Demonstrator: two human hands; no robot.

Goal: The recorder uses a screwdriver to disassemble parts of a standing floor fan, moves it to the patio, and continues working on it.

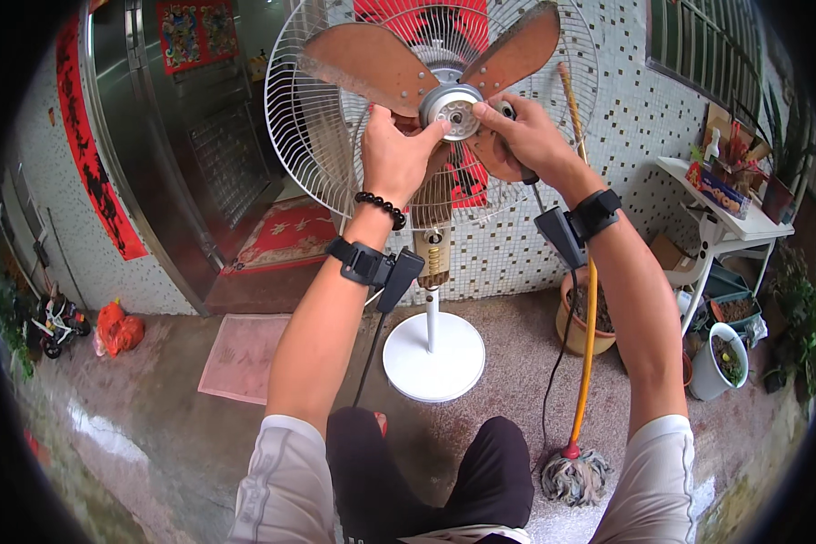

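You stood before the white pedestal fan with dusty brown plastic blades (372,63), and everything here sits in relation to its round silver hub cap (451,109). Your left hand (394,154) came up from below and to the left of that hub, thumb tip touching its rim, the other fingers curled behind the lower blade; its grip was pressed onto the hub and blade root. Your right hand (526,136) sat just right of the hub, thumb and forefinger pinching at its edge, while the remaining fingers wrapped a dark-handled tool (528,177) whose end pointed down past your wrist. Behind the hub rose the white wire rear guard (308,136), with no front guard on it. Straight below the hub ran the white pole down to the round white base (433,355) on the speckled concrete floor (508,317). Right of the base leaned a yellow-handled mop (587,344), its grey head on the floor, in front of a terracotta flowerpot (578,322). Left of the base lay a pink doormat (243,355).
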